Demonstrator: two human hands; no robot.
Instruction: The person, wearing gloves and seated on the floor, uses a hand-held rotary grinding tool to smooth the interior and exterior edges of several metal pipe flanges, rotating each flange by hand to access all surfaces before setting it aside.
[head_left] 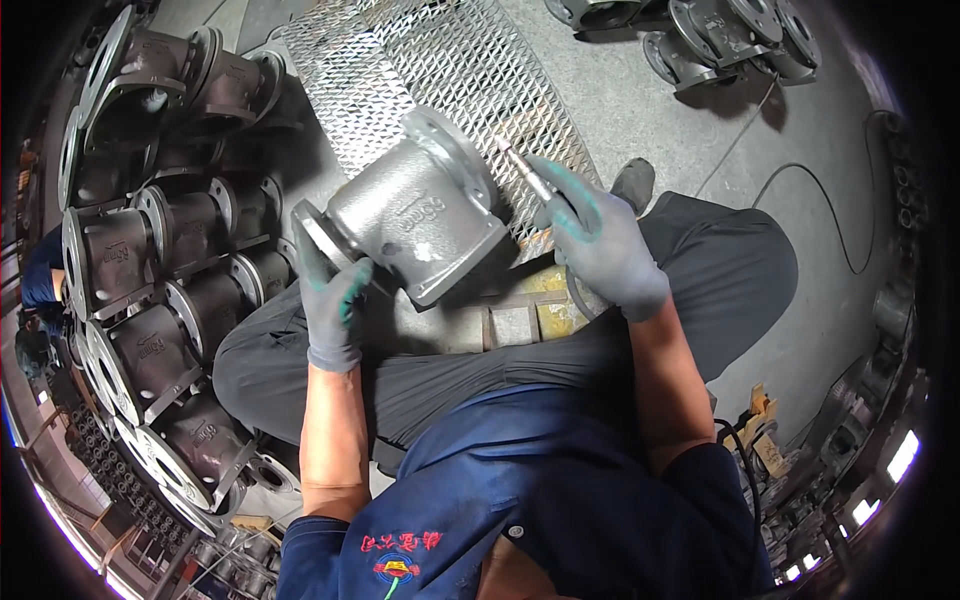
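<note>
A grey cast-metal valve body (410, 215) with round flanges sits tilted before me, above expanded metal mesh. My left hand (335, 310), in a grey and green glove, is closed on its left flange. In my right hand (605, 240), gloved alike, is a slim metal pencil grinder (528, 172), fingers wrapped round its shank. The grinder's tip points up and left, close to the large flange (455, 150) but apart from it. A dark hose runs below my right hand. What bears the valve body underneath is mostly hidden.
Stacked valve bodies (180, 235) rise close on my left. More castings (725, 40) stand on the floor at the far right. The metal mesh (400, 60) lies ahead, yellowish blocks (515, 322) between my legs. A thin black cable (835, 220) curves over the right floor.
</note>
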